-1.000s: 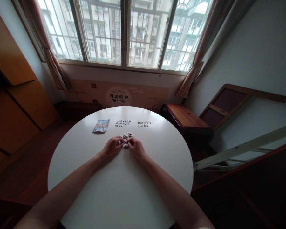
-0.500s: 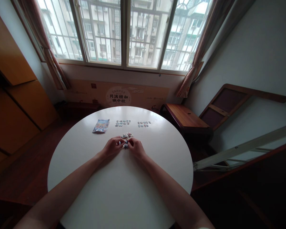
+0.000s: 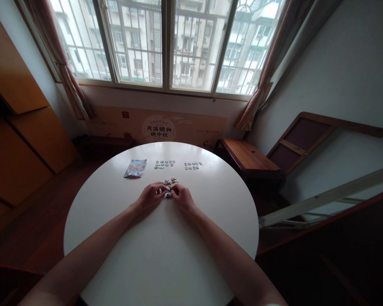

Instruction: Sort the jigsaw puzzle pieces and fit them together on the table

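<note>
Both my hands meet near the middle of the white round table [image 3: 147, 246], close to a small pile of jigsaw puzzle pieces [image 3: 170, 180]. My left hand [image 3: 152, 195] has its fingers pinched together on puzzle pieces at the pile's near side. Facing it, my right hand [image 3: 182, 197] pinches at the same spot, with thumb and fingertips on puzzle pieces. A few dark and white puzzle pieces [image 3: 168, 195] show between the hands. Which piece each hand grips is too small to make out.
Beyond the pile, puzzle pieces lie in rows in a left group [image 3: 165, 164] and a right group [image 3: 193, 165]. A colourful picture sheet [image 3: 135, 168] lies at the far left of the table. Past the table's right edge stands a low wooden bench [image 3: 250, 155].
My fingers shift very slightly over the pieces between them. Otherwise the hands, pile, rows and sheet stay where they were.
</note>
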Demonstrator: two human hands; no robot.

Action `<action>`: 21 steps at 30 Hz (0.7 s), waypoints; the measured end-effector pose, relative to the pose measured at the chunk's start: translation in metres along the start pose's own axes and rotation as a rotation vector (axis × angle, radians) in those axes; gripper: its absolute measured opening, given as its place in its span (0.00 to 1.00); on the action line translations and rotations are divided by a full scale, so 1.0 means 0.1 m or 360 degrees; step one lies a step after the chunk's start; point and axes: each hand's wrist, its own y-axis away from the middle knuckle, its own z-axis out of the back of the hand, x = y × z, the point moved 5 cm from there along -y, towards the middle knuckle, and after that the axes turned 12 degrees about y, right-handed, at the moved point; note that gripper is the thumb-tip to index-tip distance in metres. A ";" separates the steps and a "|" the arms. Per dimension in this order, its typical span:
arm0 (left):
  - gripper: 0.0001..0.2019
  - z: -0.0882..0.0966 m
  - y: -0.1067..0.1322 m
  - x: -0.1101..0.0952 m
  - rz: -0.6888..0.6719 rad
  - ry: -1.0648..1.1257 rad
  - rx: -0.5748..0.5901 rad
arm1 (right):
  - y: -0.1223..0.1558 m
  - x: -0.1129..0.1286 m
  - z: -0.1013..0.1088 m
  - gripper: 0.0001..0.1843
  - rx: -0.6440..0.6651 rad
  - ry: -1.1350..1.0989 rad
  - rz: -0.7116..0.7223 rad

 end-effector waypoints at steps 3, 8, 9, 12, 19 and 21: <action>0.08 -0.01 0.00 0.02 -0.0002 -0.0001 -0.0002 | 0.00 0.00 0.00 0.06 -0.0004 0.0006 0.0003; 0.07 -0.01 0.00 0.01 -0.0017 0.0019 -0.0009 | 0.00 -0.02 -0.02 0.06 -0.0010 0.0015 0.0004; 0.07 0.00 0.00 0.01 -0.0016 0.0023 -0.0011 | 0.00 -0.02 -0.02 0.06 -0.0010 0.0014 0.0005; 0.07 -0.01 0.00 0.01 -0.0009 0.0028 -0.0009 | 0.00 -0.01 -0.01 0.06 -0.0009 0.0016 0.0009; 0.08 -0.01 0.01 0.02 0.0014 0.0013 0.0006 | 0.00 -0.02 -0.01 0.06 -0.0006 0.0013 0.0003; 0.08 -0.01 0.00 0.01 0.0013 0.0006 0.0009 | -0.01 -0.02 -0.01 0.06 -0.0005 0.0014 0.0003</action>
